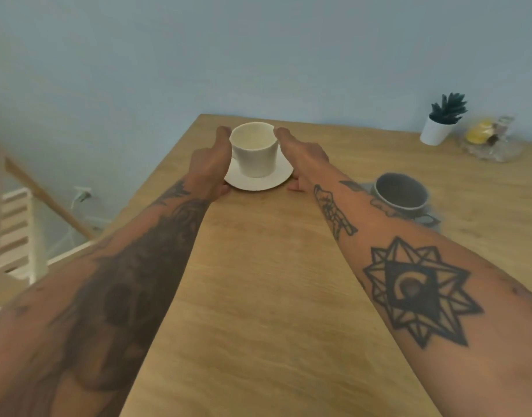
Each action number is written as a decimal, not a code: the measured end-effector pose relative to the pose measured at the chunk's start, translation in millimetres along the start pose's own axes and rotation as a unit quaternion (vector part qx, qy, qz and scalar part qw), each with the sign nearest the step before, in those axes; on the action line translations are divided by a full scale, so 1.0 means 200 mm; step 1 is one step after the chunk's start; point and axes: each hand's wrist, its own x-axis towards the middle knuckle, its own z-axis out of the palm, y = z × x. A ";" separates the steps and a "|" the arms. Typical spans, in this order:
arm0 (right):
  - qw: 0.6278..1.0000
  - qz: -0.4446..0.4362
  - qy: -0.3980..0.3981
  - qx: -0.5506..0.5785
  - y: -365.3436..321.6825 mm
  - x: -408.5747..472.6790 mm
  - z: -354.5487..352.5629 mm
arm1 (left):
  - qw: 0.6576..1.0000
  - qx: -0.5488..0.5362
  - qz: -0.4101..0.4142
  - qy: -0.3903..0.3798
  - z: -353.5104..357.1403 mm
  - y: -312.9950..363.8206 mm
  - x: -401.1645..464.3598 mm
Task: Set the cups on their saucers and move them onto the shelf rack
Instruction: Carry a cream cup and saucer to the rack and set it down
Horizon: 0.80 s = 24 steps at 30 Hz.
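A white cup [255, 150] stands upright on a white saucer [273, 179] near the far left corner of the wooden table [273, 296]. My left hand [210, 164] clasps the saucer's left edge, with a finger up along the cup's side. My right hand [301, 158] holds the saucer's right edge in the same way. To the right, partly behind my right forearm, a grey cup [401, 191] sits on a grey saucer [430, 219].
A small plant in a white pot [438, 127] and a glass dish with yellow items [490, 139] stand at the table's far right by the blue wall. A white and wood slatted rack [15, 233] stands beyond the table's left edge, lower down.
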 end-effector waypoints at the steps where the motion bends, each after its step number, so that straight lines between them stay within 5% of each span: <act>1: 1.000 0.005 -0.008 -0.002 -0.01 0.01 0.01 | 1.000 -0.002 -0.005 0.009 0.00 0.00 0.02; 10: 0.998 0.030 -0.051 0.021 -0.04 0.12 0.00 | 0.996 -0.020 -0.083 -0.001 -0.03 0.03 0.06; 24: 0.981 0.002 -0.146 0.129 0.07 0.15 -0.06 | 0.992 -0.057 -0.090 -0.060 -0.10 -0.01 0.02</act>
